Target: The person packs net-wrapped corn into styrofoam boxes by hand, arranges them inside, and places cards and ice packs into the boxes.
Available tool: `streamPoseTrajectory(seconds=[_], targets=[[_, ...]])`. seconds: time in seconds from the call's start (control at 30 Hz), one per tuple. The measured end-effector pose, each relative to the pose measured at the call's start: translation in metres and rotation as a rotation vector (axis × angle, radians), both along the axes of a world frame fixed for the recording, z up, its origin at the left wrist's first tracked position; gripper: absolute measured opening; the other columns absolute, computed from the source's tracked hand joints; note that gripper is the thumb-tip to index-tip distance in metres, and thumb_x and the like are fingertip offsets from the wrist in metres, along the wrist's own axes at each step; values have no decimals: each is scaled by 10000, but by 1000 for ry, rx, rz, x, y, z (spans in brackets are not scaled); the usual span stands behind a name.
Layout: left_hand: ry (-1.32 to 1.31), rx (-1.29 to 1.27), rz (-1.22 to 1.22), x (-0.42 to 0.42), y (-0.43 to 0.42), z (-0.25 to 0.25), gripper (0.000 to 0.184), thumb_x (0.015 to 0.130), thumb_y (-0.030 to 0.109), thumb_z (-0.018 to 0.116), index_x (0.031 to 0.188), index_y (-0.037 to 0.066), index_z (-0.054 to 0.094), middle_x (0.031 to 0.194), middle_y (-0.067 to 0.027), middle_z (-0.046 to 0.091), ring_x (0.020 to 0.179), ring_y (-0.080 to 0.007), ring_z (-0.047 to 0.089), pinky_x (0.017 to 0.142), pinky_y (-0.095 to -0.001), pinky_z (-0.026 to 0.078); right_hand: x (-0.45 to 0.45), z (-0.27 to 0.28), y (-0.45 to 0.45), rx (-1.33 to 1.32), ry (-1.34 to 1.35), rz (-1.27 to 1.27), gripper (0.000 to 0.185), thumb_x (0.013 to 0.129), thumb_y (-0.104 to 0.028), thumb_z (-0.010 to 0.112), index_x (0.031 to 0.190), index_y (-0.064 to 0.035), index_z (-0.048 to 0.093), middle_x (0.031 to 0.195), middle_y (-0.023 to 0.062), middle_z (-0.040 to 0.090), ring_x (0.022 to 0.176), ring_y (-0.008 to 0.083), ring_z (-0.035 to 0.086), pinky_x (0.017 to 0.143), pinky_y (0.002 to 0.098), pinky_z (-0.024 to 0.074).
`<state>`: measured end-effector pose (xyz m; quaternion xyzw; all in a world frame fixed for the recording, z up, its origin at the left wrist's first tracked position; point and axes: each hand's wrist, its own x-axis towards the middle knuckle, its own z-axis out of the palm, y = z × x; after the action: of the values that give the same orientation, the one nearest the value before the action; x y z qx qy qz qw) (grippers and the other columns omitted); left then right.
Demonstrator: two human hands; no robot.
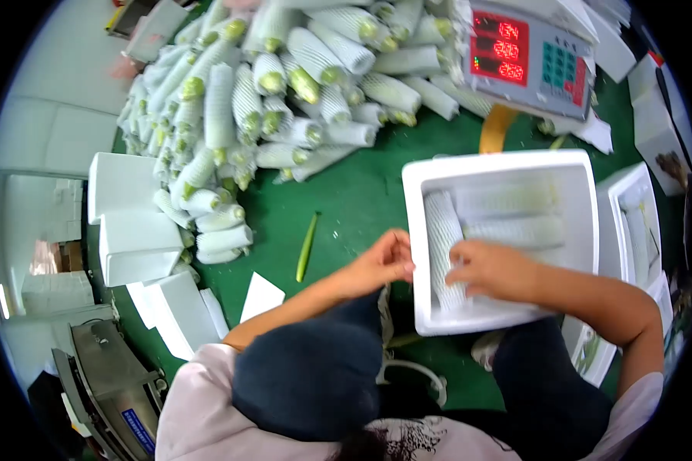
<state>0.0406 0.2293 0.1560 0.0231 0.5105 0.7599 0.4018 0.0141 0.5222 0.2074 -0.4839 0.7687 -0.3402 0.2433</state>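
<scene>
A white foam box [504, 165] sits in front of me, tilted slightly. Inside along its left wall lies a corn ear in a foam net sleeve [442, 219], and my right hand [492, 269] has its curled fingers on that ear. More sleeved ears [515, 230] lie crosswise in the box, partly blurred. My left hand [388, 257] is at the box's left outer wall, fingers bent and fingertips against the rim edge.
A large pile of sleeved corn [284, 84] covers the green floor ahead. A scale [530, 61] with red digits stands at upper right. White foam boxes [142, 246] stand at left, and another open box [630, 223] at right. A loose green husk leaf [307, 247] lies mid-floor.
</scene>
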Motion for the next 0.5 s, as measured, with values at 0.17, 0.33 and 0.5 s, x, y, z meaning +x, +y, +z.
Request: streamPoseTrajectory(seconds=[0.17, 0.33, 0.5], targets=[[114, -181, -64, -81, -34, -2, 173, 948, 201, 666, 1069, 83, 628, 990, -46, 672, 920, -139, 645, 822, -300, 539, 10, -1, -35, 347, 161, 3, 191, 875, -95, 555, 1021, -171, 652, 1027, 93, 520, 963, 295, 593, 801, 394, 522], [663, -1168, 878, -322, -58, 15, 807, 826, 322, 709, 1489, 70, 325, 1448, -229, 407, 1280, -397, 469, 1070, -442, 406, -1, 5, -29, 297, 6, -39, 221, 858, -83, 602, 1065, -154, 631, 1028, 83, 517, 960, 300, 596, 816, 431, 527], [-49, -944, 1100, -421, -36, -6, 954, 878, 382, 658, 1581, 73, 92, 1531, -248, 345, 1319, -405, 455, 1048, -522, 432, -22, 61, 4, 110, -321, -337, 450, 815, -91, 760, 1233, -131, 598, 1287, 127, 544, 1055, 294, 623, 873, 376, 531]])
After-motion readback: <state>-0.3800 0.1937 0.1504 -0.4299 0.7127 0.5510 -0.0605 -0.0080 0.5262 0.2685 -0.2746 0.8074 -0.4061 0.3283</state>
